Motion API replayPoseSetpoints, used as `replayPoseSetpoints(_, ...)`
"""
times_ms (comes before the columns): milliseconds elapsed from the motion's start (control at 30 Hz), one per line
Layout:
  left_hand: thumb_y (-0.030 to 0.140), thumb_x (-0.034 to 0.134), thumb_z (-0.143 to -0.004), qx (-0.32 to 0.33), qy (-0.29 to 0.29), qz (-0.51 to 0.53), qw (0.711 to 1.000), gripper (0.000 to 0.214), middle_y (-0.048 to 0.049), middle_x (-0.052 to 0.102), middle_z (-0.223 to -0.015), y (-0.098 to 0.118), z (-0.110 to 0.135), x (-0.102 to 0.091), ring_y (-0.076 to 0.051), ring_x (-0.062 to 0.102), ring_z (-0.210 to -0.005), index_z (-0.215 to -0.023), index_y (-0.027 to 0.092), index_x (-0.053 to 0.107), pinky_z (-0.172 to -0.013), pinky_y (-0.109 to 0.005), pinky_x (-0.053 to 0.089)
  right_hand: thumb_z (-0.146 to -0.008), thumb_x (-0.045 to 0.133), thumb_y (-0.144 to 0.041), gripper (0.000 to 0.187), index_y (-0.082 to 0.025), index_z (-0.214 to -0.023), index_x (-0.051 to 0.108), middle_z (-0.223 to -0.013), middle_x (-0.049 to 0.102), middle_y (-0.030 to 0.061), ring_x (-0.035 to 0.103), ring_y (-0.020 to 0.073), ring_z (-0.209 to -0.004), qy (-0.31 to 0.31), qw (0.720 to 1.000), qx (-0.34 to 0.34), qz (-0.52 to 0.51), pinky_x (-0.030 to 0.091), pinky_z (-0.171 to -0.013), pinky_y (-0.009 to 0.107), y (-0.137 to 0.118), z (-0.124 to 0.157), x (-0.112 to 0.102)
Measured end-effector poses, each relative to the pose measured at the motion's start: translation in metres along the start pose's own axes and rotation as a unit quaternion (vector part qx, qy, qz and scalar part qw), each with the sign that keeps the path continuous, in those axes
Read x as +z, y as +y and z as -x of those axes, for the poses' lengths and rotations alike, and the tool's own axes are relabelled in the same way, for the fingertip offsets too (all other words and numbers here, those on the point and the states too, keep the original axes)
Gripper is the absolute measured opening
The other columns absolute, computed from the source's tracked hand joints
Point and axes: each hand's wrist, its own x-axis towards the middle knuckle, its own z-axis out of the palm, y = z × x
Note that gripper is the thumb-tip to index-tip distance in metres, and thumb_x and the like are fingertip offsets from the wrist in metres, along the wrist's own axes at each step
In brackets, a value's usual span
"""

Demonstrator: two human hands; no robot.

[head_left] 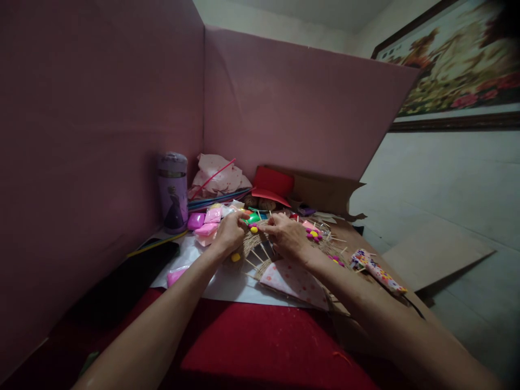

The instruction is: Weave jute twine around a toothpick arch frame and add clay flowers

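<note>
A fan-shaped piece woven of brown twine over thin sticks (248, 247) lies in front of me, with a dotted pink cloth section (292, 281) at its lower part. A small clay flower (254, 229), yellow in the centre with purple petals, sits near its upper edge between my hands. My left hand (231, 234) is at the flower's left, fingers closed; what they hold is hidden. From the right, my right hand (289, 237) has its fingers pinched at the flower's petal. Two similar flowers, one whole (314, 234) and one partly covered (336, 260), and a yellow clay piece (235, 257) are also on the fan.
Pink and purple clay packets (206, 230) lie left of the fan, beside a purple tumbler (174, 192). Crumpled dotted paper (219, 176), red sheets (273, 184) and cardboard (325, 192) stand behind. A flowered strip (377, 271) lies right. Pink panels (292, 103) enclose the back and left.
</note>
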Motion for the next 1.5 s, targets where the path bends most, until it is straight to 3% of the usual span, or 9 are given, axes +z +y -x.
replayPoseSetpoints(233,0.005,0.047,-0.066,-0.007,0.0,-0.002,1.0,0.04,-0.0054,0.069,-0.082,0.003,0.001,-0.001,-0.016,0.061,-0.074,-0.1,0.016,0.066,-0.062,-0.023,0.043,-0.082,0.055,-0.018,0.026,-0.031,-0.099,0.069,-0.088,0.06,0.0029,0.049,0.0156,-0.079,0.038,0.996,0.05,-0.063,0.027,-0.056,0.025,0.007,-0.003,0.004)
replayPoseSetpoints(433,0.004,0.046,-0.066,-0.01,-0.002,-0.004,1.0,0.04,-0.0056,0.069,-0.084,0.006,0.002,-0.003,-0.016,0.062,-0.077,-0.1,0.015,0.066,-0.065,-0.023,0.044,-0.081,0.056,-0.019,0.022,-0.031,-0.092,0.071,-0.088,0.061,0.0023,0.05,0.0155,-0.077,0.037,0.996,0.043,-0.071,0.024,-0.054,0.026,0.0,-0.003,0.007)
replayPoseSetpoints(900,0.008,0.05,-0.069,-0.004,0.006,-0.006,1.0,0.036,-0.006,0.069,-0.085,0.006,0.001,-0.002,-0.017,0.062,-0.079,-0.099,0.016,0.067,-0.068,-0.025,0.045,-0.081,0.054,-0.02,0.026,-0.034,-0.095,0.071,-0.079,0.061,0.0012,0.051,0.0138,-0.068,0.019,0.991,0.1,-0.09,0.022,-0.051,0.025,-0.007,-0.004,0.0)
replayPoseSetpoints(1167,0.012,0.05,-0.071,-0.008,0.007,0.004,1.0,0.034,-0.0066,0.07,-0.086,0.004,0.001,-0.001,-0.018,0.062,-0.077,-0.1,0.016,0.066,-0.066,-0.025,0.045,-0.076,0.053,-0.013,0.028,-0.028,-0.093,0.07,-0.085,0.061,0.0042,0.047,0.0163,-0.075,0.002,0.999,0.033,-0.027,0.021,-0.055,0.027,-0.011,0.0,0.001)
replayPoseSetpoints(1400,0.011,0.05,-0.071,0.001,0.006,0.012,1.0,0.033,-0.0079,0.07,-0.089,0.005,0.001,-0.001,-0.018,0.062,-0.08,-0.098,0.015,0.067,-0.067,-0.025,0.045,-0.082,0.05,-0.02,0.026,-0.03,-0.097,0.068,-0.085,0.06,0.0034,0.047,0.0153,-0.073,0.031,0.998,0.052,-0.03,0.018,-0.053,0.028,-0.006,0.003,0.003)
replayPoseSetpoints(1500,0.01,0.049,-0.071,-0.002,0.006,0.009,1.0,0.033,-0.0073,0.07,-0.085,0.004,0.001,0.0,-0.018,0.062,-0.077,-0.099,0.016,0.067,-0.065,-0.025,0.045,-0.082,0.05,-0.017,0.029,-0.031,-0.1,0.068,-0.085,0.06,0.0034,0.046,0.0152,-0.073,0.023,0.999,0.031,-0.026,0.018,-0.054,0.028,-0.005,0.005,0.004)
